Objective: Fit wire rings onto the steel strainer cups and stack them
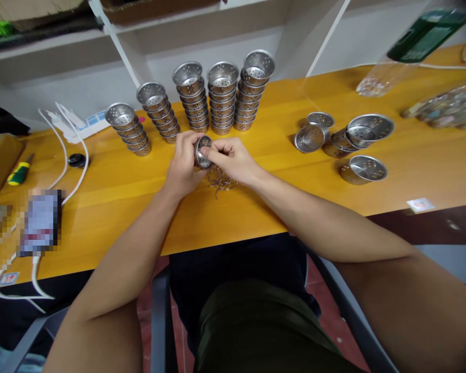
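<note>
My left hand point(182, 163) is wrapped around a small perforated metal cup point(204, 160), tilted so its open mouth faces right. My right hand point(233, 158) is closed at the cup's right side, its thumb reaching over the rim into the mouth. Whether its curled fingers also pinch a small piece is hidden. Just below both hands lies a tangled heap of thin bent wires point(221, 180) on the table. Beyond them stand several stacks of like cups, among them a middle stack point(222, 98) and a leftmost stack point(128, 129).
More cups point(361, 170) stand and lie on the right of the yellow table point(225, 217). A clear bottle with a green label point(415, 44) is behind them, near a plastic bag point(450, 106). At left are a power strip point(85, 124), white cables, a screwdriver point(20, 172) and a blurred device point(41, 223).
</note>
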The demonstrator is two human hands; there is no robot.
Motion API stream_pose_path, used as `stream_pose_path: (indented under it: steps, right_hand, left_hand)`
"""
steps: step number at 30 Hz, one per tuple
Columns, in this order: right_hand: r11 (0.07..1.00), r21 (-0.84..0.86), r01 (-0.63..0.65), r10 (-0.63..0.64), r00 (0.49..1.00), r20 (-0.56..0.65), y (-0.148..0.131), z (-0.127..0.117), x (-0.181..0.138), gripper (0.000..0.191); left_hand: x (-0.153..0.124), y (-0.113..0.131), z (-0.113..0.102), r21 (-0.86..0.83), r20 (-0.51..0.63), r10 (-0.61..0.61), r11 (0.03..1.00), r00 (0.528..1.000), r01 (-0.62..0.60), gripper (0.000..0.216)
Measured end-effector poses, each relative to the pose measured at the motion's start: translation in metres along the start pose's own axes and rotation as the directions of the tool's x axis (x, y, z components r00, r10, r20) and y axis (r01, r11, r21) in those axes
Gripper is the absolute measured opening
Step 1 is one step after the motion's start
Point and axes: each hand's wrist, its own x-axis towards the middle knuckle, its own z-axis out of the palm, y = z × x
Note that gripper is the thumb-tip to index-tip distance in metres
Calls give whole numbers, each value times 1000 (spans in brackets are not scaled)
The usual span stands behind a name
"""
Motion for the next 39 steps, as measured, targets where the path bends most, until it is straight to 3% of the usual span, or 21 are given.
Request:
stream_pose_path:
  steps: [9,12,15,18,20,22,25,28,30,32,34,36,39]
  right_hand:
    - [1000,-18,-14,14,1000,-19,4,3,-1,93]
    - [998,30,48,-48,999,-14,3,1,-4,91]
    - [982,94,164,-165,986,-1,-2,-10,-5,85]
    - [966,113,233,-244,965,96,-14,-34,-1,79]
    - [976,18,215,-213,949,232,-21,-54,2,72]
    - [953,-204,224,-141,923,357,-19,-73,2,61]
    - [818,-517,253,-8,903,429,-1,-92,-5,37]
    - [762,-611,213,65,914,400,25,-98,-16,31]
    - [766,-609,206,50,925,376,36,-98,-21,41]
    - [774,-598,209,10,940,341,41,-97,-23,47]
    - [787,-581,206,-13,948,318,42,-97,-23,46]
    - [806,-560,192,-4,948,319,44,-99,-21,43]
    - [820,-547,167,10,952,307,48,-101,-20,39]
  left_hand:
    - [-1,8,-2,75,2,-74,994,997,74,81]
    - [0,2,-6,79,-68,-89,992,994,95,84]
    - [-1,-9,-11,55,-127,-141,987,982,149,105]
    - [-3,-18,-17,1,-141,-197,980,970,199,116]
    - [-1,-24,-27,20,-161,-173,984,972,179,112]
    - [6,-34,-50,94,-216,-108,987,970,130,109]
    - [29,-61,-112,202,-368,-23,974,929,103,118]
    - [57,-89,-178,260,-472,-31,950,881,173,137]
    - [70,-93,-202,272,-493,-139,913,859,304,122]
    - [78,-85,-206,308,-468,-264,845,843,436,108]
    - [81,-72,-196,313,-485,-362,778,796,545,106]
    - [82,-60,-184,286,-483,-421,753,768,592,107]
    - [81,-57,-172,256,-456,-457,755,764,604,105]
